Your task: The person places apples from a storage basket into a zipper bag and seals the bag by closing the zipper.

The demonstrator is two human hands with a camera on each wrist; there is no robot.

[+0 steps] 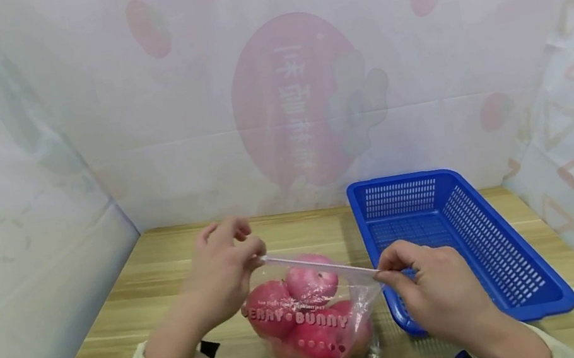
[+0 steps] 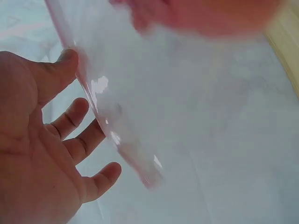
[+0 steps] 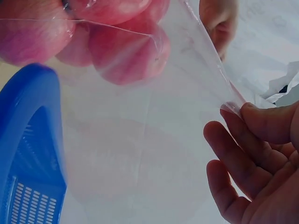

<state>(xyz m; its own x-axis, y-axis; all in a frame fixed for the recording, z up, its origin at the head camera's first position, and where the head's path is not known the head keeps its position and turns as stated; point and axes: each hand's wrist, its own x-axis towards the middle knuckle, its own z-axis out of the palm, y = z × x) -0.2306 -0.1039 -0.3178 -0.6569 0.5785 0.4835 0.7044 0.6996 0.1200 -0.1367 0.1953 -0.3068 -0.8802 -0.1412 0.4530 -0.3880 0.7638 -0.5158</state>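
A clear zip bag (image 1: 363, 303) printed with BERRY BUNNY stands on the table, bulging with several red and pink apples (image 1: 312, 283). Its top edge (image 1: 325, 266) is stretched straight between both hands, sloping down to the right. My left hand (image 1: 220, 277) pinches the left end of that edge; in the left wrist view the thumb lies on the film (image 2: 100, 86) and the other fingers are spread behind it. At the right corner, my right hand (image 1: 441, 286) pinches the edge between thumb and index finger, its other fingers loosely bent in the right wrist view.
A blue plastic basket (image 1: 541, 309) with slotted walls stands right of the bag, partly behind my right hand. The wood-grain table (image 1: 131, 309) is enclosed by pale printed cloth (image 1: 194, 176) at the back and on both sides.
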